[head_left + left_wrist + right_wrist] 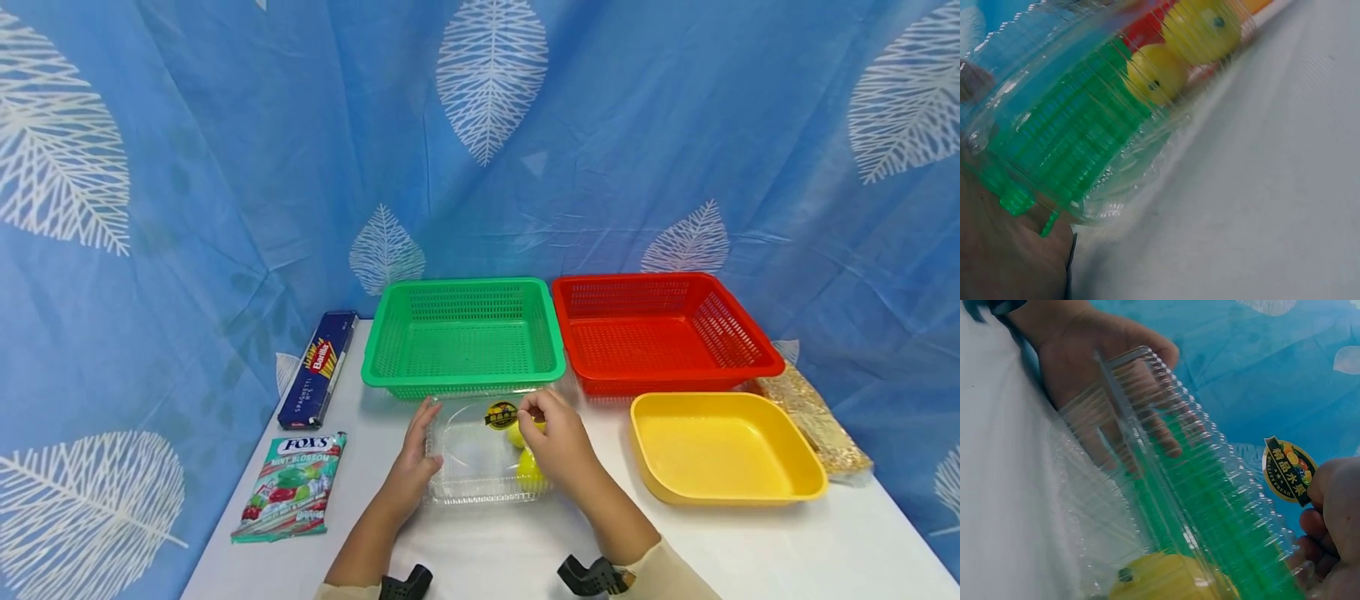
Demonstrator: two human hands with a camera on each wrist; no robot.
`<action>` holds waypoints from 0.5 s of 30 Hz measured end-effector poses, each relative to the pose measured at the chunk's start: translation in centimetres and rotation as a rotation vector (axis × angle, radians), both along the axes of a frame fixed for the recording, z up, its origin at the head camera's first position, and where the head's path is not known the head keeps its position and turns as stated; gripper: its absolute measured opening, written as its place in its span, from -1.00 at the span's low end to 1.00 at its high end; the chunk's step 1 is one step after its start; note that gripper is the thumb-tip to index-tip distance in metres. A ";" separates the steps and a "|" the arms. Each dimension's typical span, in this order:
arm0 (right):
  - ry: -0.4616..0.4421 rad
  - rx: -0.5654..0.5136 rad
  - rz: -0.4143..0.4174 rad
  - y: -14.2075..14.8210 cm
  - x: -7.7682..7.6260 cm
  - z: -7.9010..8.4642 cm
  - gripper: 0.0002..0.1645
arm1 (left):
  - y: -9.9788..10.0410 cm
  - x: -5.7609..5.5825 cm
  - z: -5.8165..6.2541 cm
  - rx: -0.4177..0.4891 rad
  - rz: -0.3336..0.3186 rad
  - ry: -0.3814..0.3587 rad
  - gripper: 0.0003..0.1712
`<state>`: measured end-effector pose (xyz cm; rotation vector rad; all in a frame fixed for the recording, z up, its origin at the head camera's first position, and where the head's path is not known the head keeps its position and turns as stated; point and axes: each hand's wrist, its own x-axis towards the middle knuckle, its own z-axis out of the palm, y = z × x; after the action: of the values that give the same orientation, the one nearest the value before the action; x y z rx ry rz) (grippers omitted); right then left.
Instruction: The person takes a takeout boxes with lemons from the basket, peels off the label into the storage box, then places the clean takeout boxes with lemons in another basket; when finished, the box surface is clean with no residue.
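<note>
A clear plastic clamshell box [472, 454] lies on the table in front of the green basket, with yellow fruits [529, 467] at its right end. A black and gold fruit sticker [500, 415] shows on the lid. My left hand [414, 458] rests along the box's left side, its fingers fairly straight; the right wrist view shows that hand [1104, 369] partly through the plastic. With curled fingers, my right hand [558, 442] grips the box at its upper right. In the right wrist view its thumb [1341, 494] meets the sticker's end; the exact grip is partly hidden.
Behind the box stand a green basket [381, 350] and a red basket [600, 387]. A yellow tray [727, 498] is to the right, beside a bag of golden-brown food [817, 421]. On the left lie a blue spaghetti box [318, 371] and a candy bag [291, 487].
</note>
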<state>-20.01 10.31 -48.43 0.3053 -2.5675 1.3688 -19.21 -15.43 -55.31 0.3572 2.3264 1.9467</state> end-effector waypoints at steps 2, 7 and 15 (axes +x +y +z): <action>0.003 -0.034 -0.001 0.6 0.1 0.2 -0.90 | 0.3 -0.1 0.0 0.000 0.002 -0.003 0.04; 0.010 -0.080 -0.026 2.6 0.6 0.7 -0.96 | 0.6 0.0 -0.1 -0.022 0.001 -0.004 0.02; -0.019 -0.005 -0.155 8.0 1.5 0.7 -0.93 | 0.2 0.2 -0.1 -0.031 -0.007 0.026 0.02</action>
<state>-18.49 18.35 -47.78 0.0897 -2.5425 1.3280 -18.97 -15.28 -55.46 0.3897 2.3648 1.9118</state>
